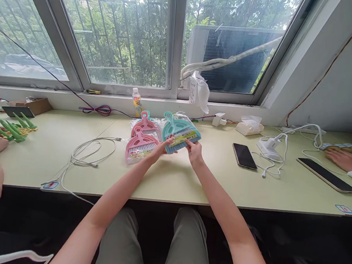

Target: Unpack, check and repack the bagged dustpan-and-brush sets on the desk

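A teal dustpan-and-brush set [181,128] in clear wrapping, with a yellow-green label, is held between my two hands above the table. My left hand [159,149] grips its lower left edge, fingers partly hidden beneath. At the lower right edge my right hand [194,152] pinches it, thumb on top. Two pink dustpan-and-brush sets, a front one [140,147] and a rear one [146,124], lie wrapped and overlapping just left of my left hand. More clear wrapping shows behind the teal set.
A bottle [137,102] stands by the window wall. Coiled white cables [83,152] lie left; a phone [244,156], charger [268,148], tissue pack [249,125] and second phone [326,174] lie right. Co-workers' hands are at both ends, near green spiky pieces [13,128] at left.
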A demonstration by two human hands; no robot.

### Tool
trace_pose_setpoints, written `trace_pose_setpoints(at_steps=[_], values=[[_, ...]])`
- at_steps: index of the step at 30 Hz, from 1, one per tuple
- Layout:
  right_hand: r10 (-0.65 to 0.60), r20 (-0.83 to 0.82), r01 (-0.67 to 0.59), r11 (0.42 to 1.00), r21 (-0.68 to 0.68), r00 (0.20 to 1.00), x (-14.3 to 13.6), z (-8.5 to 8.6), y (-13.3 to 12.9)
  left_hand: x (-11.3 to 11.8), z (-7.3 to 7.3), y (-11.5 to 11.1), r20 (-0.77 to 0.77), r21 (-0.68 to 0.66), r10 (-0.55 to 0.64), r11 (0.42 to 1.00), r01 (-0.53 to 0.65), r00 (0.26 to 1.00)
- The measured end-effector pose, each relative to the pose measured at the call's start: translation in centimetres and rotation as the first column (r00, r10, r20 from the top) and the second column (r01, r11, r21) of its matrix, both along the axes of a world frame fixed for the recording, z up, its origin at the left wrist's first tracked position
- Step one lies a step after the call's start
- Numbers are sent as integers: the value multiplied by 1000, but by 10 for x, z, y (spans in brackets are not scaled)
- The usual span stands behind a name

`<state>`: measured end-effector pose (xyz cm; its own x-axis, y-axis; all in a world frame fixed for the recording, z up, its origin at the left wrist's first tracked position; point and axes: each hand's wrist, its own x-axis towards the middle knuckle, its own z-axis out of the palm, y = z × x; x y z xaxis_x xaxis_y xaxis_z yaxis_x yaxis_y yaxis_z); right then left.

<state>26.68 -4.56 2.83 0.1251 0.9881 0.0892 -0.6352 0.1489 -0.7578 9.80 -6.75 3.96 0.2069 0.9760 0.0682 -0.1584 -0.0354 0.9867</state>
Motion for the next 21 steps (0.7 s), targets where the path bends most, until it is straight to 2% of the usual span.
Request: trace_pose_setpoints(at_steps=[5, 7, 9, 12, 14, 16, 18, 21], values=[[-76, -48, 74, 997, -35, 996, 7, -1, 4, 5, -10, -4, -167, -119, -297, 953, 280, 940], [-78, -52, 76, 996, -44, 996, 11, 2, 5, 1, -10, -1, -143, -151, -365, 927, 344, 920], [-62, -54, 59, 997, -44, 997, 13, 5, 5, -4, -9, 4, -41, -86, -324, 944, 320, 945], [-14, -39, 13, 999, -41, 999, 10, 4, 4, -7, -9, 11, 126, 62, -119, 992, 112, 985], [7, -23, -8, 999, -36, 1000, 5, 1, 3, -2, -14, 11, 183, 53, 26, 998, -36, 983], [-13, -10, 12, 999, -31, 1000, 2, -3, 3, 7, -21, 10, 199, -12, 124, 992, -125, 972], [-60, -8, 60, 998, -17, 998, 1, -5, 4, 15, -28, 7, 181, -73, 81, 995, -69, 980], [-97, -24, 98, 995, 12, 995, 4, -5, 7, 24, -32, 4, 154, -97, -98, 989, 114, 983]])
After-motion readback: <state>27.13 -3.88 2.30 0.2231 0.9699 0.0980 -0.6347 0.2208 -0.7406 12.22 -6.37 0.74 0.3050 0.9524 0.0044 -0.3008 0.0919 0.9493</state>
